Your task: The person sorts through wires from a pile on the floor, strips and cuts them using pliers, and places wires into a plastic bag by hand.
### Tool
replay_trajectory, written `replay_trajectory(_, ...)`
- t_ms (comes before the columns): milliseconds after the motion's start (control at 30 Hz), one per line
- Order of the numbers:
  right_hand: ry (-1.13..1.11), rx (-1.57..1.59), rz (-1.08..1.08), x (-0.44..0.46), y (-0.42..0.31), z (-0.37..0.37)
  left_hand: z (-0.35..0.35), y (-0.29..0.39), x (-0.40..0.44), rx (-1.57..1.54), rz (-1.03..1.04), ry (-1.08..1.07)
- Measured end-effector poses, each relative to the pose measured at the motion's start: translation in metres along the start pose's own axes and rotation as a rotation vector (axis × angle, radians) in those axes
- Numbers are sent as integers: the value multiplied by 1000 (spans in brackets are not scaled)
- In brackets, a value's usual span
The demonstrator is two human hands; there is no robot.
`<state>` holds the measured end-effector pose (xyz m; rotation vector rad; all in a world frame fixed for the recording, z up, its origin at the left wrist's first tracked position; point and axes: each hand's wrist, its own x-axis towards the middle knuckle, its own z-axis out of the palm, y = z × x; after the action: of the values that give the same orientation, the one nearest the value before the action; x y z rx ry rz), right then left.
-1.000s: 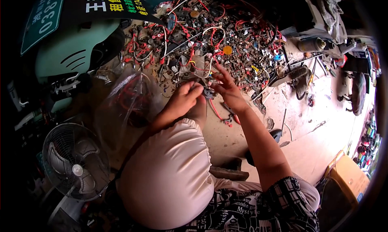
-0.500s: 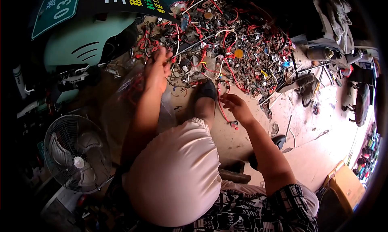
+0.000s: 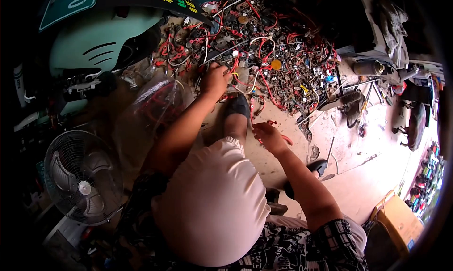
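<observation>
My right hand (image 3: 268,135) is closed on a red cable (image 3: 287,139), whose bent end sticks out beside the fingers. A small red terminal piece shows just above the knuckles. My left hand (image 3: 216,82) is at the near edge of a heap of scrap wires and small parts (image 3: 292,63), fingers curled down towards it. Whatever those fingertips grip, if anything, is hidden. Left of that forearm lies a clear plastic bag (image 3: 163,98) with red cables inside.
A standing fan (image 3: 84,188) is at the left, below a pale green scooter body (image 3: 89,46). My shoe (image 3: 237,105) touches the heap's near edge. Brushes and tools, including a brush (image 3: 347,100), lie to the right. A cardboard box (image 3: 398,219) stands at lower right.
My left hand has moved right, from above the plastic bag to the heap. My right hand has closed on the red cable and drawn slightly nearer to me. The whole view has shifted slightly.
</observation>
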<state>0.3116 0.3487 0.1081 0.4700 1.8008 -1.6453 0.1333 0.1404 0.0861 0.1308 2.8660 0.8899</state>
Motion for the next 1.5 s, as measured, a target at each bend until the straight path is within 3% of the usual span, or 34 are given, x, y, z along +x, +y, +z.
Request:
replay_trajectory(67,19,45,-55,0,-1,2,-8,8,-1,-64,45,101)
replay_trajectory(133,52,120,-32,3,-10,3,-20,20,-8,-866,-226,-91)
replay_trajectory(167,85,186,-7,3,-19,2,-42,44,-16,-938,-415,-169)
replay_trajectory(200,91,196,-3,3,-27,3,-48,49,-22,-931,-416,-181)
replay_trajectory(267,110,320,-104,4,-47,3,-55,53,-30,-1336,-566,-359)
replay_trajectory(467,65,563,-197,9,-86,1,-46,71,-45,-1417,-635,-473)
replay_trajectory(733,82,562,-255,10,-87,1,-40,83,-64,-1202,-638,-495)
replay_trajectory(800,165,539,-201,7,-79,1,-46,81,-66,-1322,-542,-657)
replay_trajectory(867,152,524,-170,0,-76,-1,-46,81,-67,-1392,-567,-671)
replay_trajectory(933,3,376,-100,-9,-69,-4,-46,81,-67,-1490,-594,-713)
replay_trajectory(1067,-144,233,-57,-25,-53,-1,-49,73,-64,-1524,-643,-606)
replay_trajectory(1267,-189,271,-1,-27,-39,7,-50,41,-72,-1563,-566,-341)
replay_trajectory(1367,-84,56,-35,-4,-37,5,-61,27,-68,-1420,-546,-150)
replay_trajectory(1400,-88,57,-38,6,-36,4,-61,31,-66,-1429,-715,-21)
replay_trajectory(1500,56,-88,-189,37,-48,2,-74,25,-64,-1373,-666,-77)
